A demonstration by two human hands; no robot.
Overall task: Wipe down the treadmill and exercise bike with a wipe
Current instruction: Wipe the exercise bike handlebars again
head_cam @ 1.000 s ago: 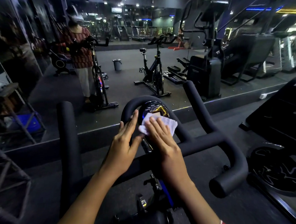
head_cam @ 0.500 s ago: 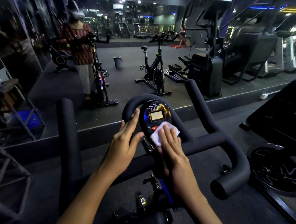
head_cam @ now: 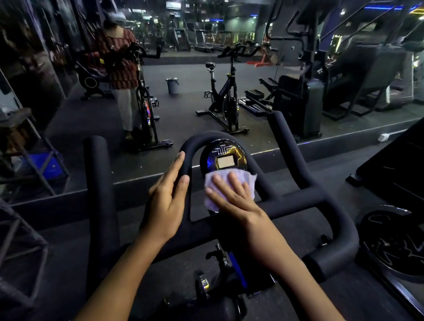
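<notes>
The fingers (head_cam: pixel 233 186) of our right hand (head_cam: pixel 239 202) lie flat, gripping nothing, pressing the wipe (head_cam: pixel 248 180) onto the lower console (head_cam: pixel 210 157) of the exercise bike (head_cam: pixel 302 202). Our left hand (head_cam: pixel 168 202) rests open-fingered along the handlebar loop (head_cam: pixel 197 138). Unpinched, the wipe could slide free; heavy pressure might push moisture into the screen (head_cam: pixel 226 162). Above it we read TIME, SPEED, SCAN; the rest is too small.
</notes>
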